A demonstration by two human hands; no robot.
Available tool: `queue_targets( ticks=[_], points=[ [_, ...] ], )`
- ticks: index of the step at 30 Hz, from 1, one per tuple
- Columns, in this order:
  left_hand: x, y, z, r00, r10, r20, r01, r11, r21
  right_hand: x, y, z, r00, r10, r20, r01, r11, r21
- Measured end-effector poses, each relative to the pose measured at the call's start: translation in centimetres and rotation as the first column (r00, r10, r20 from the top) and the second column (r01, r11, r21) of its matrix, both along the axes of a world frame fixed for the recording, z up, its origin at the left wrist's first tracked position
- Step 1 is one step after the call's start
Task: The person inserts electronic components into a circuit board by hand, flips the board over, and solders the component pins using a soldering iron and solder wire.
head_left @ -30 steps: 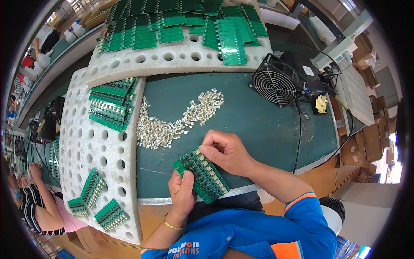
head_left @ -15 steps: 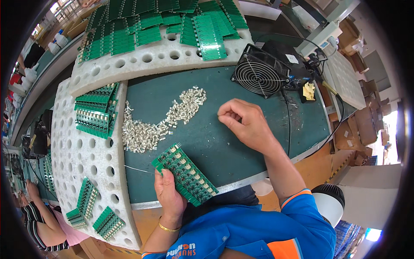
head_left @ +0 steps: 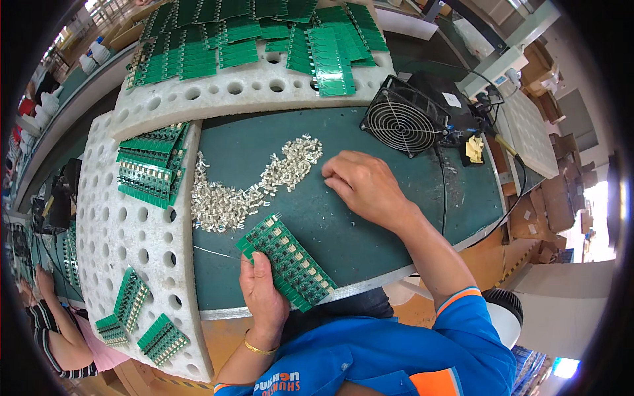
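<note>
A green circuit board panel (head_left: 287, 261) with a row of small white connectors is pinched in my left hand (head_left: 263, 294), tilted over the table's front edge. A thin wire (head_left: 214, 251) runs from beside that hand across the tabletop to the left. My right hand (head_left: 366, 185) hovers above the green table with its fingers curled closed. Whatever its fingertips may hold is hidden. Left of the right hand, a curved heap of small white connectors (head_left: 228, 201) spreads over the tabletop.
White foam boards with holes (head_left: 125, 231) lie left and behind, carrying green circuit boards (head_left: 333, 63). A black fan (head_left: 403, 119) stands at the back right beside a small black holder with yellow sponge (head_left: 474, 149). Cables hang near the table's right side. Another person's arm (head_left: 63, 323) shows far left.
My right hand has moved slightly left, closer to the connector heap. My left hand still grips the circuit board panel, turned a little. The whole view has shifted slightly.
</note>
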State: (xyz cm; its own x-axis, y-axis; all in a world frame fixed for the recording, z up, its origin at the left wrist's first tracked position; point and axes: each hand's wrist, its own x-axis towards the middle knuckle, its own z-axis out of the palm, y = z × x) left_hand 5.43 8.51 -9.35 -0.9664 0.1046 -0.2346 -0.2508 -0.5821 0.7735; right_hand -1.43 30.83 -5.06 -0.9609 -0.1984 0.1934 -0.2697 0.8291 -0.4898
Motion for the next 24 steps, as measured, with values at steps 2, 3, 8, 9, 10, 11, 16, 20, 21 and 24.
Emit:
queue_targets(
  ticks=[2,3,8,9,10,11,16,20,21,24],
  points=[
    [0.0,0.2,0.1,1.0,0.02,0.013,-0.019,1.0,-0.015,-1.1,-0.7,-0.4,0.997,-0.048,-0.068,0.046,0.999,-0.028],
    [0.0,0.1,0.2,1.0,0.005,0.005,-0.005,1.0,-0.012,-1.8,-1.0,-0.8,0.997,-0.046,-0.069,0.044,0.999,-0.027],
    [-0.1,-0.2,0.1,1.0,-0.019,-0.005,0.019,1.0,-0.01,-2.5,-2.3,-1.7,0.962,0.084,-0.258,-0.05,0.99,0.135],
    [0.0,-0.2,0.1,1.0,-0.017,-0.002,0.017,1.0,-0.008,-2.0,-2.6,-1.6,0.963,0.089,-0.253,-0.055,0.989,0.136],
    [0.1,-0.3,0.0,1.0,-0.016,0.003,0.016,1.0,-0.005,-1.4,-2.9,-1.4,0.976,0.119,-0.181,-0.117,0.993,0.019],
    [0.1,-0.4,0.0,1.0,-0.011,0.009,0.011,1.0,-0.004,-1.0,-3.1,-1.2,0.981,0.156,-0.111,-0.168,0.981,-0.102],
    [0.1,-0.6,-0.1,1.0,-0.023,-0.016,0.024,0.997,0.071,0.5,-2.1,-0.5,0.993,0.105,-0.049,-0.113,0.974,-0.198],
    [0.3,-0.6,-0.2,1.0,0.01,0.003,-0.01,0.997,0.075,1.1,-1.5,-0.6,0.997,0.012,-0.082,-0.021,0.993,-0.115],
    [0.3,-0.6,-0.1,1.0,0.008,-0.001,-0.008,0.997,0.076,1.3,-1.4,-0.6,0.997,0.009,-0.08,-0.018,0.993,-0.116],
    [0.2,-0.4,0.1,1.0,0.011,-0.013,-0.01,0.998,0.067,1.8,-1.2,-0.2,0.999,0.046,0.025,-0.044,0.997,-0.066]
  ],
)
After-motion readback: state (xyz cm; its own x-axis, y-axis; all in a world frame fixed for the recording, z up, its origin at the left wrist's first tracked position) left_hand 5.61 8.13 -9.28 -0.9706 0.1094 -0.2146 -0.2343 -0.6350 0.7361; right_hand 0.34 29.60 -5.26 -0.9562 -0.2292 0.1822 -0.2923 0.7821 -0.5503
